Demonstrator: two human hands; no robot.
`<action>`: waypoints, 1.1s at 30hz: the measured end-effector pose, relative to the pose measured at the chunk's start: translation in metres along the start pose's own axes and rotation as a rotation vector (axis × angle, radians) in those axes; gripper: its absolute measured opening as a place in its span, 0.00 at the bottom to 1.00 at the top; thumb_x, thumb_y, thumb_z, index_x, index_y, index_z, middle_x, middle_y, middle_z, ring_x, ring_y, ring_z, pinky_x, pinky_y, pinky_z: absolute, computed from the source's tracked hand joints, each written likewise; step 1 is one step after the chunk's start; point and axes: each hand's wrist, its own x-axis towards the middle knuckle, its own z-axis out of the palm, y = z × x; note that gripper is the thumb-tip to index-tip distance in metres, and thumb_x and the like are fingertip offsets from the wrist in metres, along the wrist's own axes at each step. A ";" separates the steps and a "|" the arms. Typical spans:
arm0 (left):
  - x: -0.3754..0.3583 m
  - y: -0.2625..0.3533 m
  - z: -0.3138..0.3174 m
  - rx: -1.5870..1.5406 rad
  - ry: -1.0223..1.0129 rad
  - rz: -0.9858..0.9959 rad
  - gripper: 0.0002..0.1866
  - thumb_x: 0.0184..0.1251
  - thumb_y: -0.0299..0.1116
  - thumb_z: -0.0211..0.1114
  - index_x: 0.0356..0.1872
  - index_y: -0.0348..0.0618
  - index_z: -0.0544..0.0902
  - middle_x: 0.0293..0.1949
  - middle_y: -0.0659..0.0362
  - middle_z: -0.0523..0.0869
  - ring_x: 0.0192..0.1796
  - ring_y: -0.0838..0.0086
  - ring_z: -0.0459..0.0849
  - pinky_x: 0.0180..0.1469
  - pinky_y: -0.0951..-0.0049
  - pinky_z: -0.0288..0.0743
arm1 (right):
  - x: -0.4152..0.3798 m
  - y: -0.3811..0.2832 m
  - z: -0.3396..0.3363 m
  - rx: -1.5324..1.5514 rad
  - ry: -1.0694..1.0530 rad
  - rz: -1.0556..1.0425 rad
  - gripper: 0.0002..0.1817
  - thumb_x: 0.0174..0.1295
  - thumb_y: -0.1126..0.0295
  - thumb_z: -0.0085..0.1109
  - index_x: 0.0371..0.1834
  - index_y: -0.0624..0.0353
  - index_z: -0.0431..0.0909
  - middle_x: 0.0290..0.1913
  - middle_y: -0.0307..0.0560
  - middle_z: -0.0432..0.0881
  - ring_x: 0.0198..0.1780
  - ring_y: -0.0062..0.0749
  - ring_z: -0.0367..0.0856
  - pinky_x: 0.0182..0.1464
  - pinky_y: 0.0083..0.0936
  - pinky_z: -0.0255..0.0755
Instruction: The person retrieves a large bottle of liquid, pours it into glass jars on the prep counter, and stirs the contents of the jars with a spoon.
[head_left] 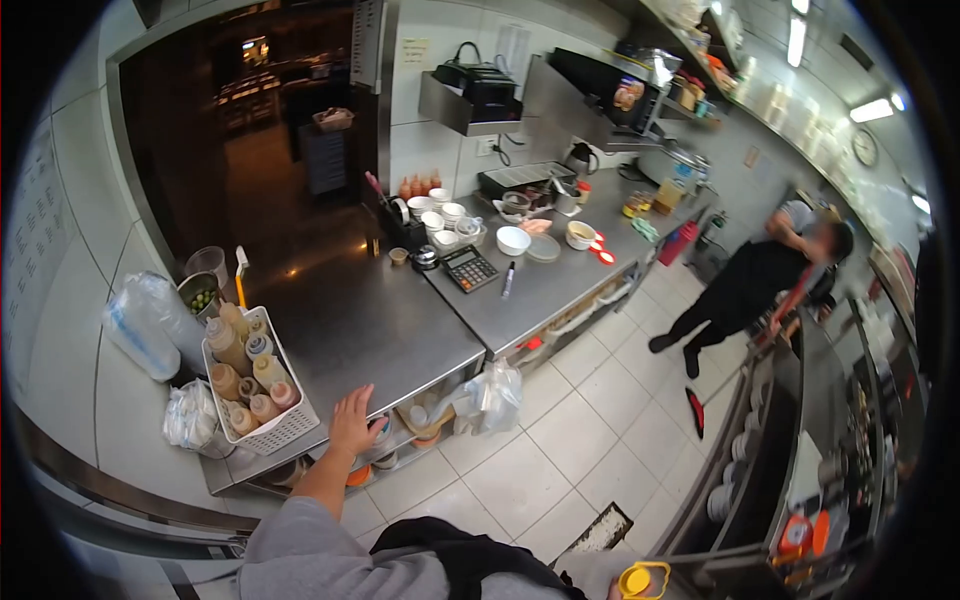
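Observation:
My left hand reaches to the front edge of the steel counter, its fingers stretched out and holding nothing. Just left of it stands a white perforated basket full of squeeze bottles with sauces in pale and brownish tones. At the bottom edge only a sliver of my right hand shows, against a yellow-topped container with a loop handle. The hand appears to grip it, though most of the fingers are cut off by the frame.
A calculator, a marker, a call bell and white bowls sit along the counter. A plastic bag hangs at its front. Across the tiled floor a person in black stands near a red-edged broom.

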 end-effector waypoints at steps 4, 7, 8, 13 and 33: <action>0.002 0.001 0.001 0.129 -0.004 0.095 0.42 0.57 0.51 0.72 0.71 0.50 0.65 0.66 0.51 0.72 0.67 0.54 0.71 0.69 0.53 0.62 | 0.110 -0.005 0.020 0.043 0.031 -0.092 0.29 0.47 0.80 0.71 0.54 0.62 0.70 0.47 0.45 0.77 0.48 0.31 0.78 0.54 0.28 0.72; 0.005 0.000 0.001 0.088 -0.002 0.091 0.44 0.52 0.49 0.75 0.70 0.49 0.66 0.66 0.52 0.72 0.66 0.54 0.72 0.68 0.53 0.64 | 0.202 -0.016 0.040 0.069 0.073 -0.153 0.28 0.48 0.81 0.70 0.54 0.62 0.70 0.46 0.45 0.77 0.48 0.31 0.77 0.54 0.28 0.72; 0.003 0.000 -0.001 0.087 0.005 0.047 0.44 0.52 0.47 0.75 0.70 0.48 0.66 0.67 0.50 0.71 0.66 0.53 0.72 0.67 0.53 0.65 | 0.234 -0.021 0.051 0.074 0.079 -0.174 0.28 0.48 0.81 0.70 0.54 0.62 0.71 0.46 0.44 0.77 0.48 0.31 0.77 0.54 0.28 0.72; 0.075 0.036 0.041 -0.289 0.420 -0.289 0.40 0.55 0.34 0.68 0.71 0.41 0.63 0.69 0.43 0.67 0.67 0.48 0.70 0.68 0.54 0.66 | 0.365 -0.041 0.099 0.095 0.081 -0.234 0.27 0.48 0.81 0.70 0.53 0.62 0.71 0.46 0.44 0.77 0.47 0.30 0.77 0.54 0.27 0.72; 0.427 0.391 0.300 -0.107 0.016 -0.042 0.31 0.63 0.45 0.69 0.65 0.44 0.72 0.62 0.49 0.75 0.62 0.52 0.75 0.63 0.54 0.68 | 0.767 0.004 0.211 0.185 -0.150 -0.234 0.33 0.45 0.82 0.68 0.59 0.62 0.69 0.52 0.45 0.77 0.53 0.32 0.76 0.61 0.28 0.67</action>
